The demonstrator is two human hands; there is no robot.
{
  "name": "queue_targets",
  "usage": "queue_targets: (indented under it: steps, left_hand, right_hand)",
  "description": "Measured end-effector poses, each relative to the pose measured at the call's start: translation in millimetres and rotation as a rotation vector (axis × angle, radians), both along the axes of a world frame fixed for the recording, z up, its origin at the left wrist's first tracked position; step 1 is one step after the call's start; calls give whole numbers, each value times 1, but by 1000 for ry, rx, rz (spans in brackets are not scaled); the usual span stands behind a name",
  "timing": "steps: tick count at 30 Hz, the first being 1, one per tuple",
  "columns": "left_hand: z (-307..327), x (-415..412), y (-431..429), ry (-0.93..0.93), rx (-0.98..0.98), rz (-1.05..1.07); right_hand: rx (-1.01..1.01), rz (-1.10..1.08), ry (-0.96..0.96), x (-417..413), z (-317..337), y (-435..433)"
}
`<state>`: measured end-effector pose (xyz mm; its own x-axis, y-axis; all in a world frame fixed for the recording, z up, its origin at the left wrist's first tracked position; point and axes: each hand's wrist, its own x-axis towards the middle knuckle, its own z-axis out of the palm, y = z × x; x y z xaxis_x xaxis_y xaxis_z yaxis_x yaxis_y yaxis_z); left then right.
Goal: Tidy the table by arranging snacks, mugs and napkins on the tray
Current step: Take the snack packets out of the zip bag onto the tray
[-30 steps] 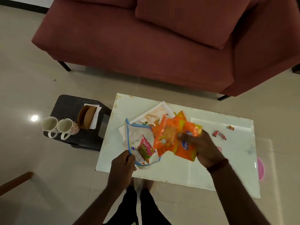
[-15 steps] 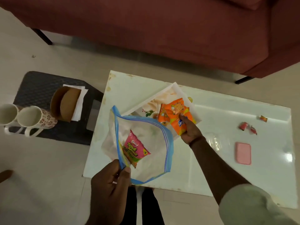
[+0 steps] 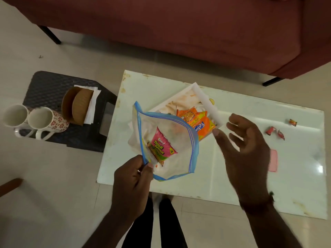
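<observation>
My left hand (image 3: 132, 178) pinches the rim of a clear zip bag (image 3: 179, 163) with a blue edge, held open above the white table (image 3: 232, 179). A pink snack packet (image 3: 162, 146) lies inside the bag. Orange snack packets (image 3: 198, 122) rest on the white tray (image 3: 206, 102) behind the bag. My right hand (image 3: 245, 149) hovers open just right of the tray, holding nothing. Two white mugs (image 3: 30, 120) and a brown napkin holder (image 3: 77, 106) with white napkins stand on a dark stool (image 3: 48, 86) to the left.
Small red wrapped candies (image 3: 275, 132) and a pink flat object (image 3: 273, 160) lie on the table's right side. A dark red sofa (image 3: 179, 27) runs along the far side. My legs stand at the table's near edge.
My right hand let go of the orange packets, which now lie on the tray, and drew back to the right with fingers spread. My left hand still holds the bag.
</observation>
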<state>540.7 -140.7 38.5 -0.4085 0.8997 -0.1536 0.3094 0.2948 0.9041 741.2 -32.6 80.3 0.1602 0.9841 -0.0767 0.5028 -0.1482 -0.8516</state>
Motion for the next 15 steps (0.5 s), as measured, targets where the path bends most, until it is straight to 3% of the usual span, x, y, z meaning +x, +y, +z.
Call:
queue_targets:
  steps: [3, 7, 11, 15]
  left_hand:
    - [10, 8, 1, 87, -13, -53]
    - [20, 16, -1, 135, 30, -69]
    - [15, 10, -8, 208, 21, -25]
    - [8, 13, -11, 135, 45, -8]
  right_hand:
    - [-25, 306, -27, -30, 54, -27]
    - [-556, 582, -166, -69, 43, -19]
    - [-966, 513, 107, -80, -10, 7]
    - [-1016, 433, 115, -87, -48, 1]
